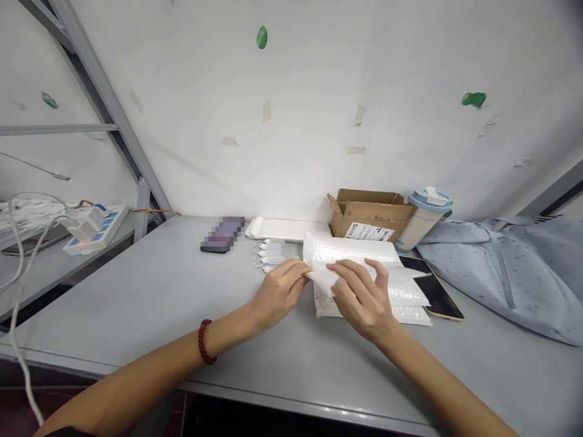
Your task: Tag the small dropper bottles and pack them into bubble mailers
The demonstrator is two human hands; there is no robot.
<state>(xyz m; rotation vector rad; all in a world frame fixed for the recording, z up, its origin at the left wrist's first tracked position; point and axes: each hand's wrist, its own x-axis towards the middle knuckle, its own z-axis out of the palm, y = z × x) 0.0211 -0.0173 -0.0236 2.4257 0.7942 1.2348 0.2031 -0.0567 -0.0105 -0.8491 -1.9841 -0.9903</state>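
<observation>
My left hand [279, 292] and my right hand [361, 297] both pinch the near left corner of a white bubble-mailer envelope [364, 267] lifted off a stack of the same envelopes [410, 312] on the grey table [150, 297]. My left fingers are closed on the envelope's corner edge. My right fingers are curled over its top. A red bead bracelet [206, 342] circles my left wrist. Just left of the envelopes lies a row of small white plastic pieces [268, 254].
Behind stand an open cardboard box [371, 220], a white tray [285, 229], a dark phone [223, 235] and a blue-lidded cup [423, 218]. A tablet [437, 294] lies under the stack. Blue cloth [510, 267] covers the right. A power strip [93, 229] with cables sits at far left.
</observation>
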